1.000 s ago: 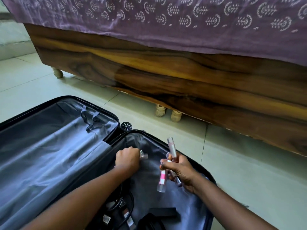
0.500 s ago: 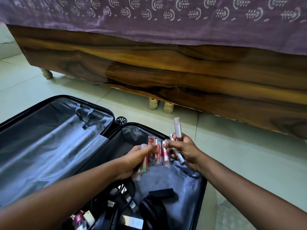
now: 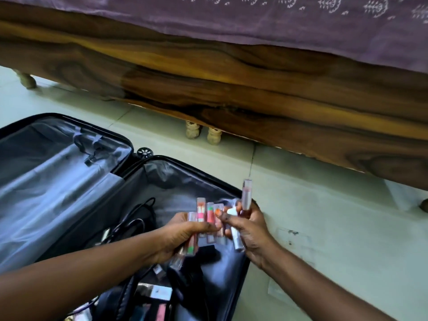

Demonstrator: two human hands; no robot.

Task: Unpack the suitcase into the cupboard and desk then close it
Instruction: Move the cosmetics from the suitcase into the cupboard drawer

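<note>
The black suitcase [image 3: 129, 144] lies open on the floor, its grey-lined left half bare. Over its right half, my left hand [image 3: 183, 237] grips a bunch of small cosmetic tubes [image 3: 203, 216] with pink, red and green bands. My right hand [image 3: 250, 230] holds more tubes, one clear pink tube [image 3: 246, 193] sticking up and a white one [image 3: 236, 235] pointing down. The two hands touch around the bundle. Below them in the case lie black cables [image 3: 129, 228], dark headphones [image 3: 185, 281] and small boxes [image 3: 155, 290].
A wooden bed frame [image 3: 231, 89] with a purple patterned cover [image 3: 301, 26] runs across the back, on short turned legs [image 3: 192, 129]. Pale floor tiles [image 3: 335, 228] lie to the right of the suitcase. A suitcase wheel [image 3: 144, 152] sticks up at the hinge.
My left hand picked a tube from the case and brought it to my right hand. Both hands now hold the tubes together, and the view has tilted down and closer.
</note>
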